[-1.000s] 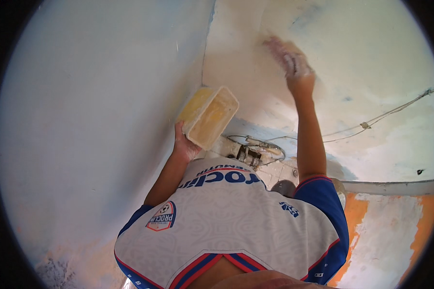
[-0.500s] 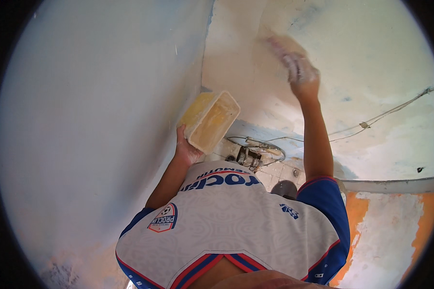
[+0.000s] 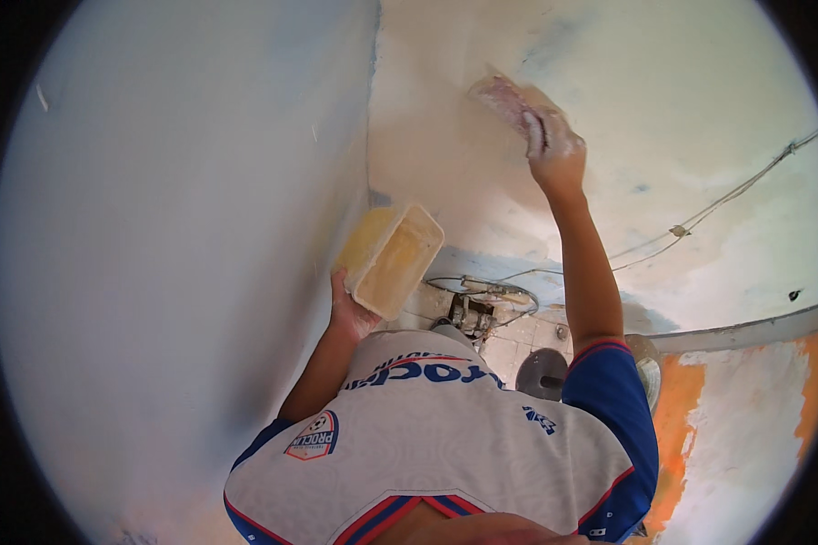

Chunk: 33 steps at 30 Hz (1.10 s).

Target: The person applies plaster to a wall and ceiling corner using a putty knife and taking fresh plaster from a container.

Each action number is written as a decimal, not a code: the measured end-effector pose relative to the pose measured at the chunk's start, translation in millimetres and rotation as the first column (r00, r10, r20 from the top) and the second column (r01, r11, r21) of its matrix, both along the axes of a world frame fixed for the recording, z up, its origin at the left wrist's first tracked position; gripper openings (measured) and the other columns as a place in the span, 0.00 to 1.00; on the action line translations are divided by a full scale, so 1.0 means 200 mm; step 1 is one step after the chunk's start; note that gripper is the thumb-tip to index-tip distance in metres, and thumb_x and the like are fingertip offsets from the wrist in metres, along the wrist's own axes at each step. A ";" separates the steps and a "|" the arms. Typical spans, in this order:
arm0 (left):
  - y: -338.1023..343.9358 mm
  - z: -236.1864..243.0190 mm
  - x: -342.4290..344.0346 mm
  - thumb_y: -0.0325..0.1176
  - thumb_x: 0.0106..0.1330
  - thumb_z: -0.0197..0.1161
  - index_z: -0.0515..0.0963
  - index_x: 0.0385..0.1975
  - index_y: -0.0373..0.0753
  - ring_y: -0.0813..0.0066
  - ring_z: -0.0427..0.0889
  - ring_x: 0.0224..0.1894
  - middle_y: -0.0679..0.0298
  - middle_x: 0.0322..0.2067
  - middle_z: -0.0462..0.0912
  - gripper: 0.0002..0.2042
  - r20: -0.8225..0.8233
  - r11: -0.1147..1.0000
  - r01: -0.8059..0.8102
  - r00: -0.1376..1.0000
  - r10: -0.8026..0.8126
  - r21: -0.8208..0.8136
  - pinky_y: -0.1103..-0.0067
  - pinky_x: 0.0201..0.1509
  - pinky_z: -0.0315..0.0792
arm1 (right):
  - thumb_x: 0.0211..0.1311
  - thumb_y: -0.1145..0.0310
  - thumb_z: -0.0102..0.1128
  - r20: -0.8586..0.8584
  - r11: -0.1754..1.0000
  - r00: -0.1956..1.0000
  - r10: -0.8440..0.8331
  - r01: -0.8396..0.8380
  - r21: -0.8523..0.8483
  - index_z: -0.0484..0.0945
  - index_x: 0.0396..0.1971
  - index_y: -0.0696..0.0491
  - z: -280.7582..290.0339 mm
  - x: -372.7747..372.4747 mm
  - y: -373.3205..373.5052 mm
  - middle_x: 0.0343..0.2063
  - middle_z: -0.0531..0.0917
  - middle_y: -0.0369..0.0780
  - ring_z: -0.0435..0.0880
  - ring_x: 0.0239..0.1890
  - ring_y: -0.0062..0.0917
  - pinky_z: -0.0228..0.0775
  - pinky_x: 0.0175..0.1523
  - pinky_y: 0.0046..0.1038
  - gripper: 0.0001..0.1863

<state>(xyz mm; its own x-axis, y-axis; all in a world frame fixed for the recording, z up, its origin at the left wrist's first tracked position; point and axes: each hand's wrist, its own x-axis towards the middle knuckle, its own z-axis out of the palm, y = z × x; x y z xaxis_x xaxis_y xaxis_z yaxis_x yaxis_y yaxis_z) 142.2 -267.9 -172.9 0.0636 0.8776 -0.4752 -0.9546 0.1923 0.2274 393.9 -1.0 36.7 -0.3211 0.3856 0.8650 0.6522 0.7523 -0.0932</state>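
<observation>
Two pale, patchily coated walls, a left wall point(image 3: 173, 227) and a facing wall point(image 3: 682, 109), meet at an upright corner, with a tiled floor point(image 3: 509, 350) below. Just right of that corner, a yellowish tub point(image 3: 365, 238) is tilted, its mouth turned toward the right; a smeared film coats the inside. Held at its lower end by one hand, it could slip or tip if the whitish residue makes the skin slick, and it might knock the left wall, being so near. The flat reddish tool point(image 3: 503, 98) could gouge or streak the coating if its edge dug in, and a stroke swept down and rightward might snag the cable point(image 3: 741, 193) that slants up to the facing wall's right edge. The tool reaches up and left beyond the right hand point(image 3: 556, 150), whose paste-smeared fingers are curled around its near end; whether its face touches the wall, I cannot tell. The left hand point(image 3: 350, 309) clasps the tub, thumb along the yellow outer side; its other fingers are mostly hidden.
</observation>
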 end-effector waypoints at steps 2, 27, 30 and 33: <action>0.00 -0.03 0.02 0.66 0.69 0.48 0.66 0.73 0.45 0.56 0.77 0.67 0.58 0.68 0.74 0.39 -0.005 0.998 -0.016 1.000 0.016 -0.067 0.57 0.66 0.77 | 0.68 0.73 0.64 0.056 0.999 0.998 0.036 -0.036 -0.009 0.85 0.39 0.54 -0.07 0.05 -0.01 0.36 0.88 0.46 0.88 0.32 0.44 0.82 0.36 0.39 0.04; 0.09 -0.09 0.06 0.64 0.71 0.45 0.72 0.69 0.47 0.58 0.81 0.63 0.61 0.65 0.78 0.35 0.075 0.996 0.079 0.994 -0.082 0.036 0.58 0.65 0.79 | 0.63 0.79 0.60 0.359 0.968 0.902 0.241 -0.198 -0.152 0.85 0.45 0.52 -0.02 0.01 0.03 0.38 0.89 0.45 0.89 0.32 0.39 0.83 0.34 0.34 0.13; 0.08 -0.13 0.05 0.65 0.71 0.44 0.70 0.71 0.46 0.58 0.81 0.64 0.60 0.66 0.78 0.36 0.074 0.994 0.106 0.991 -0.107 0.016 0.58 0.65 0.78 | 0.61 0.79 0.61 0.338 0.991 0.937 0.094 -0.122 0.060 0.85 0.47 0.51 -0.01 -0.07 0.13 0.37 0.89 0.45 0.89 0.31 0.38 0.83 0.33 0.34 0.15; 0.08 -0.16 0.07 0.65 0.70 0.44 0.69 0.71 0.46 0.58 0.81 0.64 0.59 0.66 0.77 0.37 0.081 0.989 0.140 0.986 -0.143 0.039 0.59 0.65 0.78 | 0.61 0.76 0.62 0.013 0.983 0.983 0.184 -0.184 0.009 0.85 0.49 0.50 0.27 -0.07 0.02 0.37 0.90 0.46 0.90 0.33 0.40 0.84 0.37 0.39 0.15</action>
<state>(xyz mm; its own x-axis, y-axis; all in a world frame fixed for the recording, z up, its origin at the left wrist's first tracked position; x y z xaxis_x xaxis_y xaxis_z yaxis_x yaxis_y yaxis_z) 157.0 -251.3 -205.2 0.2268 0.8721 -0.4336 -0.9342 0.3207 0.1563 380.7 2.6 90.0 -0.3960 0.3098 0.8644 0.5035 0.8605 -0.0777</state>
